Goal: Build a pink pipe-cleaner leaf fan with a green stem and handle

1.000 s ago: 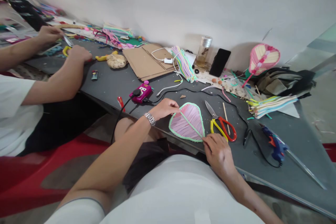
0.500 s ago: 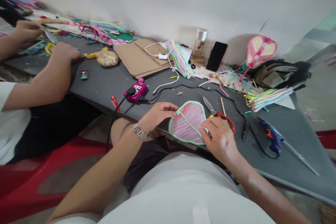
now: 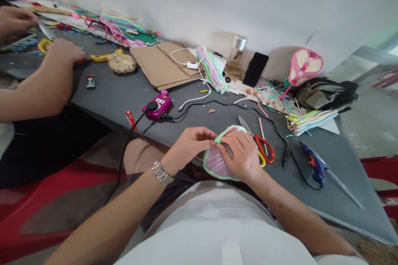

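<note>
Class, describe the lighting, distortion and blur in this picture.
In the head view, light is soft and even, with no hard glare; a shadow falls on the white wall beside the black smartphone. The wide lens stretches the person's right forearm near the frame edge, and the co-worker's hand looks slightly soft.

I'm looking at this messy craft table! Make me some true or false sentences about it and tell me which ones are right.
1. A silver metal wristwatch is on the left wrist. True.
2. The left hand and right hand are both off the pink fan-shaped frame with a mint-green rim. False: both hands touch it.
3. The right hand holds a blue hot glue gun. False: the gun lies on the grey table top.
4. Scissors with red and yellow handles lie on the table beside the frame. True.
</note>
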`<state>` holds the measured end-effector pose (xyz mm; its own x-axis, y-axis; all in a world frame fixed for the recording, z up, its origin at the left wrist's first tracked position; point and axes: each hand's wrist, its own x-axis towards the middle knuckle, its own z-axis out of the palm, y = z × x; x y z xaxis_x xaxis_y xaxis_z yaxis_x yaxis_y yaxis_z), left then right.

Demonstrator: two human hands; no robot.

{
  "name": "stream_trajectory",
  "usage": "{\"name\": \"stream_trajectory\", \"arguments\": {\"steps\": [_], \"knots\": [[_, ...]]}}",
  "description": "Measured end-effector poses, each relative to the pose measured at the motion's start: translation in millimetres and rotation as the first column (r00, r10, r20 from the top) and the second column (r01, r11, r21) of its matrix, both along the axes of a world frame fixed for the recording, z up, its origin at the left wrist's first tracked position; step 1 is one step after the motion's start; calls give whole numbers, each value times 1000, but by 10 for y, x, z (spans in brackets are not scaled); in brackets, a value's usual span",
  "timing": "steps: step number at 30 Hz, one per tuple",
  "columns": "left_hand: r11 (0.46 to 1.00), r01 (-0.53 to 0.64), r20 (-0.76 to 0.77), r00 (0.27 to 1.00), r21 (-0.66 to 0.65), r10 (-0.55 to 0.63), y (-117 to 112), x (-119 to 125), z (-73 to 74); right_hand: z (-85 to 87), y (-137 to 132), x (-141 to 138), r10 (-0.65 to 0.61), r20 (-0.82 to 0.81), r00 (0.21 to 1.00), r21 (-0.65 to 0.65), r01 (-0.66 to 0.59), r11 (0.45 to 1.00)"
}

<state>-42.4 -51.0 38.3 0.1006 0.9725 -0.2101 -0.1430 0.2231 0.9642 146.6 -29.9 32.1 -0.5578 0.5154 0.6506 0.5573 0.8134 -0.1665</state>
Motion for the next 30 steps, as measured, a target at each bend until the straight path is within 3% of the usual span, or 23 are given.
{"name": "stream_trajectory", "arguments": {"steps": [11, 21, 30], "knots": [[998, 17, -105, 994, 67, -10, -37, 67, 75, -3, -54, 61, 0, -73, 997, 46, 3, 999], [996, 0, -172, 985, 89, 16, -25, 81, 60, -20, -87, 6, 12, -190, 982, -58, -23, 998], [997, -43, -179, 982, 57, 53, -43, 66, 27, -76, -141, -16, 0, -36, 999, 126, 5, 992]]}}
